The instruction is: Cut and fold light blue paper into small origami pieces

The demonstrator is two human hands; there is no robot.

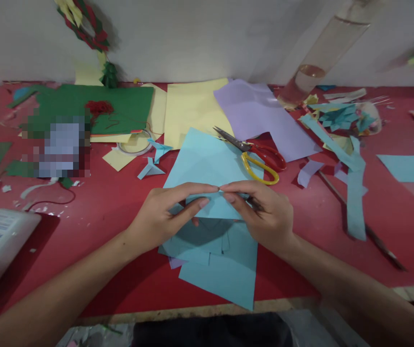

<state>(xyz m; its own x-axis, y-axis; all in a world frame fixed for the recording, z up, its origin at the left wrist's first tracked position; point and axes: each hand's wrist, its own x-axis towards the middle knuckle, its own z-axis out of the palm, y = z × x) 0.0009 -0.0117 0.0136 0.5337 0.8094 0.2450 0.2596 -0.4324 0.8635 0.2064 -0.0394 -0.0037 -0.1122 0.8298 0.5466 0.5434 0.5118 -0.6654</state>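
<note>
Both my hands pinch one piece of light blue paper point(218, 206) along its top edge. My left hand point(171, 207) holds its left part between thumb and forefinger. On the other side my right hand point(265, 207) grips the same edge, the two forefinger tips almost meeting. Below the held piece lie more blue sheets point(225, 284), some with cut edges. Another blue sheet point(192, 154) lies just beyond my hands. Scissors point(245, 147) with one red and one yellow handle rest across its right side, blades pointing up and left.
A green sheet point(131, 108) bears red yarn point(99, 107). Yellow paper point(196, 106) and purple paper point(261, 115) lie along the wall. A tape roll point(118, 147) sits left of centre. A clear container point(322, 62) stands back right, near blue strips point(356, 202). A white device point(1, 246) lies left.
</note>
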